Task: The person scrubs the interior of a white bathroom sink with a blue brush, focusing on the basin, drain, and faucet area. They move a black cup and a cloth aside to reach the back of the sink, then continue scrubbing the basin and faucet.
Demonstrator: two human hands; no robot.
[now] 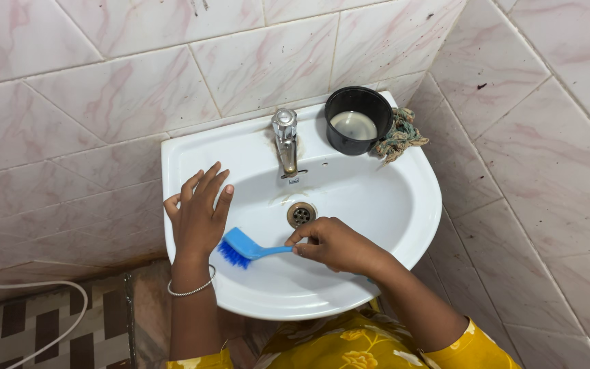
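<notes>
A white wash basin [404, 205] is fixed in a tiled corner. My right hand [332, 244] grips the handle of a blue scrub brush [244, 247], whose bristles press against the inner left side of the bowl. My left hand [198, 212] rests flat on the basin's left rim, fingers together and pointing up, beside the brush head. A thin silver bracelet [191, 289] circles that wrist. The drain [301, 214] lies just above my right hand.
A chrome tap [285, 140] stands at the back of the basin. A black pot [358, 119] and a crumpled rag [399, 134] sit on the back right ledge. Pink marbled tiles cover both walls. A white hose [69, 321] runs over the patterned floor at lower left.
</notes>
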